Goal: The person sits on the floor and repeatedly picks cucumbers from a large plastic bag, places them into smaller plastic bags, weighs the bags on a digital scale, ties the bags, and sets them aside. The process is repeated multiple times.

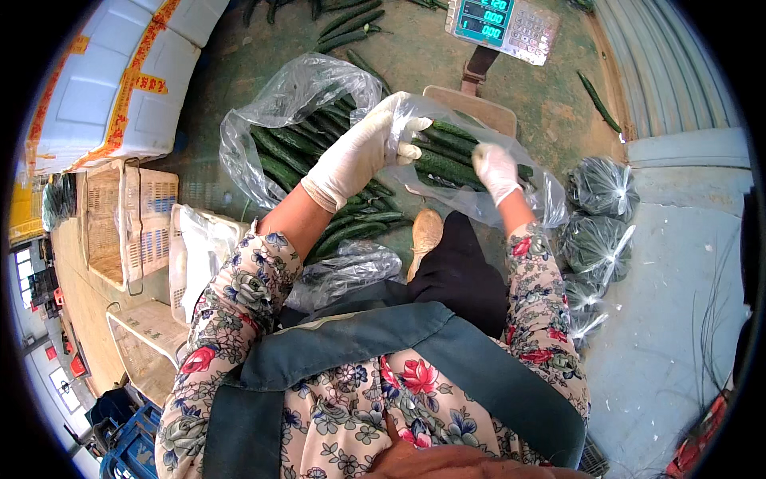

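Observation:
In white gloves, both my hands are at a clear plastic bag [541, 191] that has several cucumbers [449, 157] lying in it. My left hand [374, 141] grips the bag's gathered edge, its fingertips beside the ends of the cucumbers. My right hand [497, 170] is at the bag's right part, over the cucumbers, with its fingers curled; whether it pinches the plastic or a cucumber cannot be told. To the left stands a larger clear bag [239, 149], wide at the mouth, full of cucumbers [281, 146]. More loose cucumbers [359, 227] lie below my left wrist.
A digital scale [502, 27] stands ahead, its beige platform [440, 93] behind the bag. Tied bags of produce [601, 188] line the right side by a metal wall [688, 78]. Plastic crates [128, 224] and white foam boxes [143, 72] are at left. Crumpled plastic [353, 269] lies near my feet.

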Demonstrator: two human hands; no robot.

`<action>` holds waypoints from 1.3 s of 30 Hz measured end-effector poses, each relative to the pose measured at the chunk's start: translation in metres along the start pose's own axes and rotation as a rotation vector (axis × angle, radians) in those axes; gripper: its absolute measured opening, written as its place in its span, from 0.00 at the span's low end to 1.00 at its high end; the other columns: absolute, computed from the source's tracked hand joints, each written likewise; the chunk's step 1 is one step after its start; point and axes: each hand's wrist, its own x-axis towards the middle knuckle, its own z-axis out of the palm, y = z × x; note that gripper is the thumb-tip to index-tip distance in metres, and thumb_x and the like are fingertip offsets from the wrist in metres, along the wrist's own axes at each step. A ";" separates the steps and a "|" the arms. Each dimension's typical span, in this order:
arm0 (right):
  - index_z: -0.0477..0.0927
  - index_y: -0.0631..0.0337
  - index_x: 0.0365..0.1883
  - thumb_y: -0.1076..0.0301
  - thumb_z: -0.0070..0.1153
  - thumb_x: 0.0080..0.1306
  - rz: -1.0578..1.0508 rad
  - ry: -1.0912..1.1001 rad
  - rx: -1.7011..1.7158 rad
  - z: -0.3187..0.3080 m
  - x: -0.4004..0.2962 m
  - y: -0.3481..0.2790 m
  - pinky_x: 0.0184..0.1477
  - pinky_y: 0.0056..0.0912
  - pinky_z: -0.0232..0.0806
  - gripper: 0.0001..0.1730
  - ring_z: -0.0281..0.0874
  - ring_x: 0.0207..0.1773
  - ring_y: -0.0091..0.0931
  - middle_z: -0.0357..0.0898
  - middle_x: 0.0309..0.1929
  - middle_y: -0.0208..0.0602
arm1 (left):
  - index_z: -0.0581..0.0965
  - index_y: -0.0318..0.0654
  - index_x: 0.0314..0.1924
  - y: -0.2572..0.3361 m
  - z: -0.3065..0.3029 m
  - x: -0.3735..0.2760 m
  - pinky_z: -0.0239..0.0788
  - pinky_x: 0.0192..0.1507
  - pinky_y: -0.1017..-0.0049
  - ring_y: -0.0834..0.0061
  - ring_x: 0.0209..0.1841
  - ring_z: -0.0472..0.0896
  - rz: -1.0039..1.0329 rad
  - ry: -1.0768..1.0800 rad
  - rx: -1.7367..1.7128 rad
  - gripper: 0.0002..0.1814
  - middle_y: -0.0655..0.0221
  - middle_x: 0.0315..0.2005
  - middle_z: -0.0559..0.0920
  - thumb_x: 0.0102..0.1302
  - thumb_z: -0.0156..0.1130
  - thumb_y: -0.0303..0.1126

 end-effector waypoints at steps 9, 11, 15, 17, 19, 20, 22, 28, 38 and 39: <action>0.83 0.53 0.51 0.71 0.45 0.67 -0.458 -0.222 -0.150 0.039 0.034 -0.040 0.55 0.46 0.71 0.18 0.80 0.54 0.43 0.82 0.49 0.46 | 0.62 0.35 0.69 -0.005 -0.002 0.002 0.67 0.62 0.78 0.78 0.54 0.77 0.002 0.043 -0.064 0.24 0.70 0.55 0.79 0.75 0.50 0.30; 0.84 0.55 0.46 0.70 0.48 0.66 -0.409 -0.192 -0.084 0.051 0.048 -0.049 0.52 0.48 0.74 0.15 0.83 0.50 0.45 0.84 0.45 0.49 | 0.63 0.35 0.69 0.003 0.008 0.000 0.69 0.60 0.77 0.75 0.54 0.78 0.012 -0.004 -0.124 0.23 0.68 0.55 0.78 0.77 0.46 0.33; 0.82 0.58 0.52 0.59 0.42 0.75 -0.243 -0.176 0.059 0.079 0.071 -0.064 0.59 0.48 0.70 0.20 0.79 0.57 0.46 0.81 0.54 0.53 | 0.61 0.34 0.70 0.004 0.016 0.002 0.72 0.51 0.75 0.69 0.55 0.77 -0.004 -0.028 -0.141 0.24 0.59 0.56 0.78 0.77 0.44 0.33; 0.81 0.59 0.54 0.58 0.41 0.76 -0.267 -0.191 0.214 0.050 0.061 -0.092 0.62 0.46 0.66 0.21 0.75 0.61 0.44 0.79 0.58 0.49 | 0.58 0.33 0.72 0.006 0.011 -0.009 0.70 0.53 0.72 0.69 0.57 0.75 0.032 -0.026 -0.055 0.32 0.58 0.60 0.75 0.76 0.48 0.43; 0.79 0.59 0.57 0.57 0.39 0.76 -0.277 -0.166 0.198 0.055 0.070 -0.087 0.64 0.45 0.64 0.22 0.74 0.62 0.43 0.78 0.60 0.46 | 0.56 0.32 0.73 0.012 0.022 -0.012 0.69 0.53 0.71 0.69 0.57 0.74 0.076 -0.038 -0.009 0.37 0.58 0.62 0.73 0.73 0.50 0.48; 0.78 0.59 0.57 0.57 0.39 0.76 -0.206 -0.160 0.272 0.059 0.069 -0.083 0.64 0.45 0.64 0.22 0.74 0.62 0.43 0.78 0.60 0.46 | 0.55 0.31 0.74 0.011 0.027 -0.009 0.69 0.53 0.71 0.70 0.54 0.75 0.073 0.011 0.007 0.42 0.57 0.63 0.71 0.70 0.54 0.50; 0.77 0.58 0.59 0.57 0.36 0.77 -0.154 -0.178 0.316 0.042 0.063 -0.093 0.64 0.45 0.64 0.23 0.73 0.63 0.44 0.77 0.61 0.47 | 0.55 0.31 0.74 0.014 0.025 -0.010 0.68 0.54 0.70 0.70 0.57 0.73 0.057 0.009 -0.008 0.43 0.58 0.63 0.72 0.69 0.56 0.49; 0.84 0.60 0.46 0.71 0.50 0.66 -0.455 -0.272 -0.106 0.016 0.054 -0.063 0.55 0.45 0.72 0.14 0.79 0.56 0.46 0.82 0.53 0.48 | 0.63 0.34 0.70 -0.004 0.004 0.004 0.69 0.54 0.71 0.70 0.52 0.76 0.062 -0.009 0.088 0.27 0.60 0.61 0.75 0.76 0.47 0.38; 0.80 0.62 0.48 0.80 0.64 0.58 -0.051 0.275 1.207 -0.176 -0.108 -0.011 0.56 0.26 0.69 0.18 0.78 0.52 0.25 0.82 0.47 0.32 | 0.70 0.39 0.63 0.009 0.033 0.001 0.72 0.51 0.66 0.67 0.41 0.80 -0.013 0.111 -0.147 0.24 0.56 0.55 0.80 0.78 0.46 0.47; 0.78 0.63 0.51 0.79 0.62 0.63 -0.085 0.313 1.314 -0.180 -0.119 0.008 0.55 0.29 0.72 0.18 0.79 0.51 0.27 0.81 0.49 0.33 | 0.70 0.38 0.62 0.009 0.035 0.002 0.72 0.52 0.65 0.66 0.42 0.80 -0.018 0.121 -0.145 0.23 0.56 0.55 0.80 0.78 0.46 0.47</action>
